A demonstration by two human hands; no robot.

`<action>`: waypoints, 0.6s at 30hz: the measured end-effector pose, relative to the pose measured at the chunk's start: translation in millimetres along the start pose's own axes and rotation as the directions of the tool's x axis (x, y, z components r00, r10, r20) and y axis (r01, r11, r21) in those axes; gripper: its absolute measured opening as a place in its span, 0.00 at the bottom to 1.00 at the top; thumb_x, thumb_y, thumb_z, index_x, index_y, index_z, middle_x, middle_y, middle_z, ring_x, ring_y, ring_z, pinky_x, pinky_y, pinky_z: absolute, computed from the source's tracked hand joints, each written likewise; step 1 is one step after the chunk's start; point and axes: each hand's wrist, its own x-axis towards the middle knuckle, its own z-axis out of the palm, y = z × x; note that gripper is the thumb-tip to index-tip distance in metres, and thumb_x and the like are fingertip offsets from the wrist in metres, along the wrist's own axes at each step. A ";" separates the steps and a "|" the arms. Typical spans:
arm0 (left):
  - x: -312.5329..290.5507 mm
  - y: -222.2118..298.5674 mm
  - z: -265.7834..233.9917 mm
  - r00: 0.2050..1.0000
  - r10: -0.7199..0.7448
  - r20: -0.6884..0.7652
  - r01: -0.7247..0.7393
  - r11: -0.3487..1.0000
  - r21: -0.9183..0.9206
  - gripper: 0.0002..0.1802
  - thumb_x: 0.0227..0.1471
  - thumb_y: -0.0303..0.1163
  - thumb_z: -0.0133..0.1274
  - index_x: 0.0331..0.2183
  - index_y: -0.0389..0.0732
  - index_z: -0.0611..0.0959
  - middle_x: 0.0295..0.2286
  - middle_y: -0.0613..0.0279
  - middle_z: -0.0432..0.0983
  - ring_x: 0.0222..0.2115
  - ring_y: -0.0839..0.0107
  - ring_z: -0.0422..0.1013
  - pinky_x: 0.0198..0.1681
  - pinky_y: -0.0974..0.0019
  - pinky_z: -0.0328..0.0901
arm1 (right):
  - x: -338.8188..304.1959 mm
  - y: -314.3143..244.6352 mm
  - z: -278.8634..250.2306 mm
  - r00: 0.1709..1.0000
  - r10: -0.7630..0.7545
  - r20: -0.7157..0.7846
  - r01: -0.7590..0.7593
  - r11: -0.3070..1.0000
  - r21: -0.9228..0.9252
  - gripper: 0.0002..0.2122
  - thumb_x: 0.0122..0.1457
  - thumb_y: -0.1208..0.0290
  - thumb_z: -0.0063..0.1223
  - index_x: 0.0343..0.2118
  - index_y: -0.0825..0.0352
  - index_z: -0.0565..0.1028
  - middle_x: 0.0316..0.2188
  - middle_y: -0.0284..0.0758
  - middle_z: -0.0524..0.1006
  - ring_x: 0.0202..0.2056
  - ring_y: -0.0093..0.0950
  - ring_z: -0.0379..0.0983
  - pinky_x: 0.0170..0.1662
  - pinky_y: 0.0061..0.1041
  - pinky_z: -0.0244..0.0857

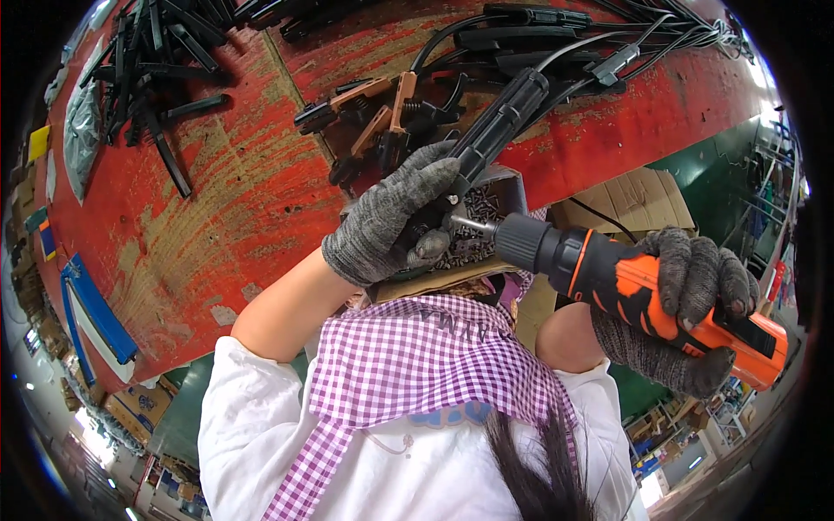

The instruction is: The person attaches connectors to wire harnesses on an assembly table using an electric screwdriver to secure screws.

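One left hand [395, 208], clasping black handle [502, 123] at lower end; right hand [697, 276], gripping drill [599, 271]

Left hand [391, 208], grey knit glove, grips the lower end of a long black ribbed part [502, 122] held tilted, cable side up and away; right hand [695, 295], same glove, is wrapped round an orange-and-black power driver [599, 273], its bit ending just beside the left fingertips, contact with the part not discernible. Directly below the left fingers: open carton [434, 285] of small metal screws [480, 207]. On the red worktop [200, 252], orange-and-black pieces [372, 132] lie just beyond the left hand, a heap of black parts [143, 65] farther off to its left.
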 end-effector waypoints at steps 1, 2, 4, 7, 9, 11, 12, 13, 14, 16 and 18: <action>1.2 0.8 1.3 1.000 -0.002 0.003 0.002 1.000 -0.001 0.29 0.45 0.20 0.46 0.50 0.43 0.59 0.32 0.63 0.63 0.23 0.84 0.64 0.21 0.84 0.60 | -1.1 -0.1 -1.5 0.998 -0.066 -0.019 0.065 0.997 -0.033 0.19 0.41 0.63 0.58 0.34 0.66 0.66 0.31 0.31 0.70 0.20 0.18 0.67 0.20 0.15 0.63; 2.3 2.9 4.4 0.998 -0.063 0.028 0.067 0.988 -0.140 0.30 0.45 0.19 0.45 0.51 0.43 0.59 0.32 0.63 0.63 0.22 0.84 0.63 0.21 0.84 0.60 | -1.9 -0.2 -2.7 0.991 -0.132 -0.036 0.129 0.989 -0.067 0.21 0.42 0.63 0.58 0.38 0.66 0.64 0.32 0.32 0.69 0.20 0.19 0.65 0.19 0.18 0.61; 3.0 6.1 10.8 0.991 -0.120 0.057 0.131 0.954 -0.271 0.30 0.45 0.17 0.44 0.51 0.43 0.58 0.32 0.64 0.63 0.21 0.85 0.62 0.21 0.85 0.60 | -2.8 0.7 -5.6 0.993 -0.117 -0.020 0.116 0.991 -0.061 0.21 0.43 0.62 0.57 0.38 0.66 0.64 0.33 0.32 0.69 0.21 0.20 0.65 0.20 0.18 0.60; 2.1 5.0 14.7 0.964 -0.139 -0.225 0.131 0.990 -0.050 0.26 0.48 0.27 0.46 0.50 0.44 0.59 0.27 0.64 0.65 0.16 0.84 0.61 0.17 0.83 0.58 | -4.8 1.8 -6.2 0.993 -0.114 -0.031 0.113 0.993 -0.045 0.21 0.44 0.61 0.56 0.39 0.66 0.64 0.34 0.33 0.68 0.22 0.20 0.64 0.21 0.19 0.60; 3.3 3.4 10.2 0.987 -0.136 -0.089 0.123 0.983 -0.133 0.25 0.49 0.37 0.46 0.49 0.45 0.61 0.23 0.64 0.66 0.12 0.83 0.59 0.13 0.82 0.54 | -4.2 2.8 -2.9 0.990 -0.127 -0.062 0.125 0.992 -0.037 0.21 0.44 0.61 0.56 0.39 0.66 0.64 0.34 0.33 0.68 0.22 0.20 0.64 0.21 0.19 0.60; 4.2 6.4 14.2 0.984 -0.158 -0.085 0.145 0.978 -0.148 0.25 0.49 0.38 0.46 0.49 0.46 0.61 0.23 0.63 0.66 0.12 0.83 0.59 0.13 0.82 0.54 | -0.9 4.4 4.6 0.977 -0.154 -0.148 0.135 0.982 -0.130 0.18 0.42 0.59 0.55 0.32 0.66 0.66 0.29 0.31 0.69 0.21 0.18 0.66 0.22 0.13 0.60; 4.2 8.8 16.3 0.981 -0.177 -0.084 0.162 0.973 -0.164 0.26 0.48 0.39 0.47 0.49 0.46 0.61 0.23 0.62 0.66 0.12 0.83 0.59 0.12 0.82 0.53 | -0.8 4.6 4.1 0.977 -0.153 -0.148 0.135 0.982 -0.129 0.18 0.42 0.59 0.55 0.32 0.66 0.66 0.29 0.31 0.69 0.21 0.18 0.66 0.22 0.13 0.60; 4.1 9.9 18.4 0.981 -0.177 -0.084 0.161 0.973 -0.165 0.26 0.48 0.39 0.47 0.49 0.46 0.61 0.23 0.62 0.66 0.12 0.83 0.59 0.12 0.82 0.53 | -0.7 4.4 2.7 0.981 -0.135 -0.141 0.118 0.985 -0.123 0.18 0.42 0.59 0.55 0.32 0.66 0.66 0.30 0.31 0.69 0.21 0.18 0.66 0.22 0.13 0.60; 4.0 10.2 20.8 0.978 -0.176 -0.116 0.155 0.973 -0.172 0.26 0.48 0.39 0.47 0.49 0.46 0.61 0.22 0.62 0.66 0.13 0.83 0.59 0.12 0.82 0.53 | -0.8 4.3 1.0 0.984 -0.118 -0.134 0.102 0.988 -0.117 0.19 0.42 0.59 0.55 0.33 0.67 0.66 0.30 0.32 0.69 0.21 0.18 0.65 0.22 0.13 0.60; 3.2 10.1 20.0 0.973 -0.176 -0.148 0.148 0.973 -0.179 0.25 0.48 0.39 0.47 0.49 0.46 0.61 0.22 0.61 0.66 0.13 0.83 0.59 0.12 0.82 0.53 | -2.4 3.5 -5.4 0.987 -0.109 -0.114 0.102 0.993 -0.067 0.20 0.43 0.61 0.55 0.36 0.66 0.65 0.32 0.32 0.68 0.22 0.19 0.65 0.22 0.17 0.60; 2.9 8.4 13.6 0.978 -0.199 -0.057 0.181 0.957 -0.225 0.26 0.48 0.38 0.47 0.48 0.46 0.61 0.25 0.62 0.66 0.17 0.83 0.62 0.13 0.82 0.54 | -3.1 4.1 -6.4 0.990 -0.102 -0.094 0.101 0.995 -0.018 0.21 0.44 0.62 0.55 0.39 0.66 0.64 0.33 0.33 0.68 0.22 0.21 0.64 0.22 0.20 0.59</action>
